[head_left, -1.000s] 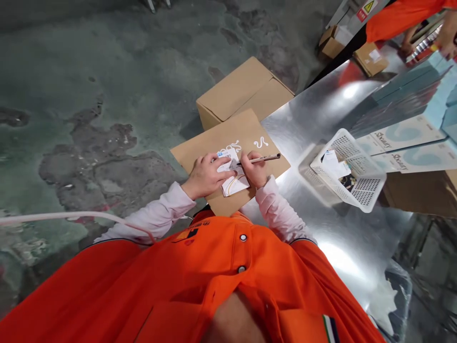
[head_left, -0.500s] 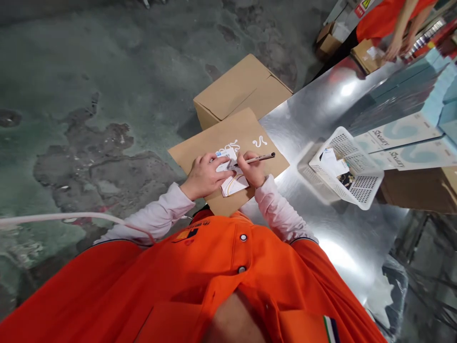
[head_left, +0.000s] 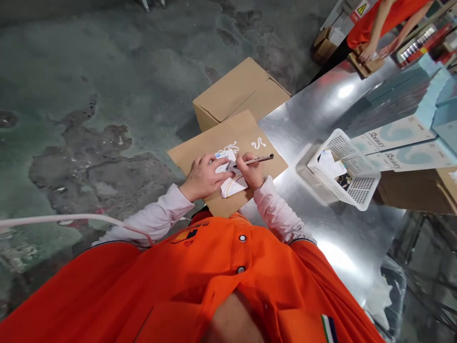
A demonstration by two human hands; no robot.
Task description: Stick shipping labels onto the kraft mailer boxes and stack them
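My left hand point(head_left: 203, 177) presses down on a small white card or packet point(head_left: 233, 184) that lies on a brown cardboard sheet point(head_left: 221, 140) at the corner of a shiny metal table point(head_left: 321, 114). My right hand point(head_left: 252, 170) is closed on a pen point(head_left: 260, 159), whose tip touches the white card between my two hands. White squiggles point(head_left: 246, 144) mark the cardboard just beyond the card. Both hands touch the card.
A closed cardboard box point(head_left: 239, 90) stands on the stained floor behind the sheet. A white perforated basket point(head_left: 360, 190) holding cards sits to the right, with pale blue printed boxes point(head_left: 403, 136) beyond. Another person in orange point(head_left: 378, 24) works at the far right.
My hands have stayed in place on the card, the pen shifting only slightly. The view drifted a little. The person at the far right moved their arms over a box.
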